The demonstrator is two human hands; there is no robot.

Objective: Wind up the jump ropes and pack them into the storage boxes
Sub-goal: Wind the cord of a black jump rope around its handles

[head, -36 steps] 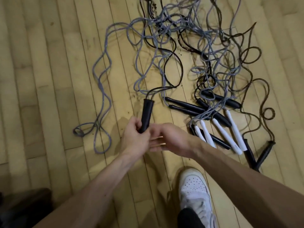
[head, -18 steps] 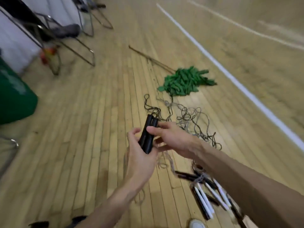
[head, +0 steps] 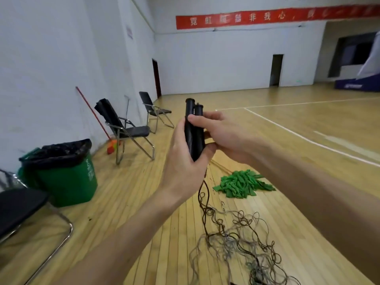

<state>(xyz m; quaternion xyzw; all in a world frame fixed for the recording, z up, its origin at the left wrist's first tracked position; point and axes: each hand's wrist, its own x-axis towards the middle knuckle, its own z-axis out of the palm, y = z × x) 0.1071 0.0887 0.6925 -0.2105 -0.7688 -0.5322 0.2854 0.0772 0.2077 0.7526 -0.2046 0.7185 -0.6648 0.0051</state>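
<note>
Black, green and red over yellow wood

The two handles (head: 194, 130) are black and the tangled ropes (head: 238, 241) dark brown and grey. The floor (head: 287, 116) is honey-yellow planks crossed by white lines. The heap of strips (head: 242, 185) and the bin (head: 67, 182) are green, the bin liner (head: 59, 149) black. The banner (head: 267, 16) is red with pale characters.

The black handles (head: 194, 136) are half covered — the rope tangle (head: 242, 239) runs off the bottom edge.

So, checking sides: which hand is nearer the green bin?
Left. The left hand, gripping the black handles, is on the side toward the green bin; the right hand is beyond them.
</note>
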